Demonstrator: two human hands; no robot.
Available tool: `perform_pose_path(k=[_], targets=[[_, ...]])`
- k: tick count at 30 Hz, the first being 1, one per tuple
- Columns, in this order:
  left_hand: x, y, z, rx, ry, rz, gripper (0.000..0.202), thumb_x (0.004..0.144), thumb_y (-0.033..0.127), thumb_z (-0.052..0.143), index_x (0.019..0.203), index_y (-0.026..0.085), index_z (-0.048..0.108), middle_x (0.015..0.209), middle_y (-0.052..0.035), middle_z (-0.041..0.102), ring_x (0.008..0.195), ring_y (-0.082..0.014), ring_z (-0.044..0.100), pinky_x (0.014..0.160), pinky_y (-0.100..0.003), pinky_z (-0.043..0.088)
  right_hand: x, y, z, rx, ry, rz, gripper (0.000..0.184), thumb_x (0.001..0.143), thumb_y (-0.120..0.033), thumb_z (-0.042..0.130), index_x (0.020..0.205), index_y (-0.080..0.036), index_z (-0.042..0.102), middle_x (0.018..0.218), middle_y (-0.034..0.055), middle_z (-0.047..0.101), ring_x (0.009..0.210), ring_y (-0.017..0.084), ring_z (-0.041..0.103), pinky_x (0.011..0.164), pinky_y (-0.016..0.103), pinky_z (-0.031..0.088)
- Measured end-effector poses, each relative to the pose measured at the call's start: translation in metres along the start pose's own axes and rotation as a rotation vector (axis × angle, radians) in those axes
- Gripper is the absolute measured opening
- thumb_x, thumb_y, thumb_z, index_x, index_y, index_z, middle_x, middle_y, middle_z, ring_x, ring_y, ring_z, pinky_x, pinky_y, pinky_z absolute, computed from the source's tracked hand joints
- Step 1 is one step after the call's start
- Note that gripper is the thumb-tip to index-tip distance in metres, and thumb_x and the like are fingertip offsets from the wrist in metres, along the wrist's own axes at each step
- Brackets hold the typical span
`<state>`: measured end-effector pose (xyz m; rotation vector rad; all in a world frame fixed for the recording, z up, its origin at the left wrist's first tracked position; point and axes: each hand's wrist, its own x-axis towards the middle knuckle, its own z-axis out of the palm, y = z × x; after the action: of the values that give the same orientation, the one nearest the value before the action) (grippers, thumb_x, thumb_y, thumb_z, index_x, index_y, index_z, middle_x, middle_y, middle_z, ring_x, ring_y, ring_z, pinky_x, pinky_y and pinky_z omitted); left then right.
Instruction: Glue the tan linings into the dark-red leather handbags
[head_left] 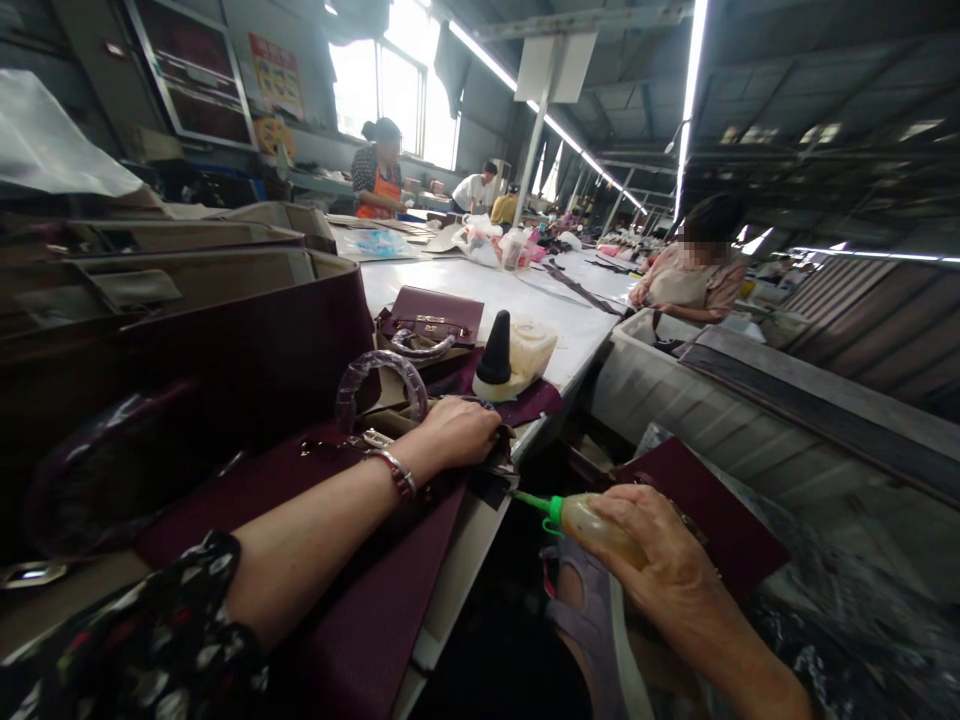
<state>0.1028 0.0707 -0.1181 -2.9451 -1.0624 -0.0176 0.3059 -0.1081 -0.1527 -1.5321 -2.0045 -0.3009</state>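
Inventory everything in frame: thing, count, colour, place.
squeeze bottle: 1, amber with green nozzle, lower right
handbags: several, maroon, left and centre
wrapped handles: 3 or more, maroon, on handbags
container: 1, cream, centre
cone: 1, black, beside container
panel: 1, maroon, lower right
table: 1, white, centre
bin: 1, pale grey, right
co-workers: 4 or more, varied clothing, background
window: 1 large, white, back left
strip lights: several, white, ceiling
shoe: 1, lavender, below bottle
left hand: 1, bare, at handbags
right hand: 1, bare, around squeeze bottle

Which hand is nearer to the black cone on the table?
Left. The left hand is close in front of the black cone; the right hand, holding the green-nozzled squeeze bottle, is farther away, off the table.
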Motion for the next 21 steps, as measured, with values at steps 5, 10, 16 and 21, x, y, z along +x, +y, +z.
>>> perform_pose_path(k=[5,10,16,21], targets=[[0.000,0.000,0.000,0.004,0.008,-0.003,0.025,0.083,0.028,0.042,0.090,0.021,0.065,0.092,-0.0105,0.071,0.084,-0.0292,0.068,0.069,-0.037,0.053,0.000,-0.002,-0.002,-0.042,-0.008,-0.077,0.015,0.093,-0.026,0.052,0.105,-0.022,0.058,0.097,0.0063,0.056,0.089,0.020,0.055,0.077,0.033,0.051],[-0.001,0.000,-0.001,-0.002,0.004,-0.005,0.025,0.083,0.028,0.042,0.090,0.021,0.065,0.092,-0.0109,0.071,0.083,-0.0303,0.068,0.068,-0.038,0.052,-0.003,0.001,-0.003,-0.059,-0.030,-0.119,0.018,0.092,-0.019,0.052,0.109,-0.020,0.055,0.099,0.0077,0.054,0.090,0.021,0.053,0.079,0.035,0.051],[-0.003,0.000,-0.003,-0.001,-0.006,-0.009,0.025,0.084,0.028,0.042,0.091,0.020,0.065,0.092,-0.0110,0.071,0.084,-0.0301,0.068,0.069,-0.037,0.052,-0.001,0.000,-0.002,-0.172,0.034,-0.244,0.025,0.087,-0.007,0.053,0.109,-0.019,0.054,0.102,0.0103,0.054,0.096,0.025,0.051,0.083,0.043,0.050],[-0.003,0.000,-0.002,-0.004,-0.009,-0.018,0.025,0.082,0.027,0.043,0.091,0.021,0.065,0.093,-0.0105,0.071,0.086,-0.0302,0.068,0.070,-0.037,0.053,-0.001,-0.007,-0.005,-0.131,0.013,-0.302,0.029,0.089,-0.004,0.047,0.112,-0.019,0.053,0.104,0.0105,0.054,0.098,0.025,0.051,0.081,0.042,0.051]])
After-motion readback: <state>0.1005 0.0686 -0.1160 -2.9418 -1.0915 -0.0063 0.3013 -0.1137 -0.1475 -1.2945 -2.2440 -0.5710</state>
